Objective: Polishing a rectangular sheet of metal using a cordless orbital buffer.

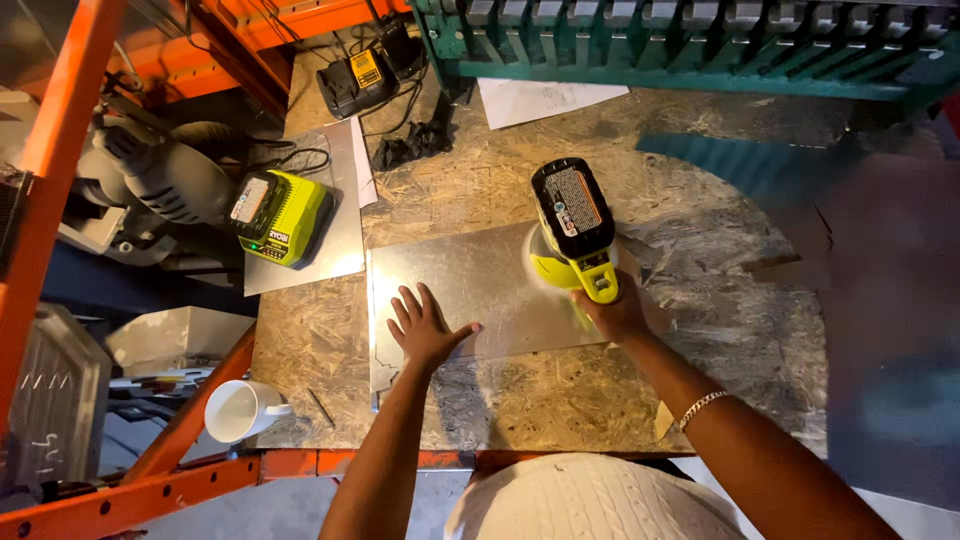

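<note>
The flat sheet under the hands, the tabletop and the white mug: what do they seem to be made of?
The flat sheet looks like bare metal: grey, thin, with a dull sheen. The tabletop seems to be strand board, with pressed wood flakes showing. The white mug is smooth and glossy, probably ceramic, though plastic cannot be ruled out.

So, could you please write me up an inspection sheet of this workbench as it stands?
Surface: chipboard bench top, worn, on an orange frame.
Job's things: metal sheet lying flat; yellow-green cordless power tool resting on its right part.
Clutter: white mug at the front left corner, yellow-green battery charger, black charger, white paper.
Hands: left hand pressed flat on the sheet; right hand gripping the tool's handle.
Cables: black cords by the chargers.
Surroundings: green machine along the back; grey power tool on the left.
</note>
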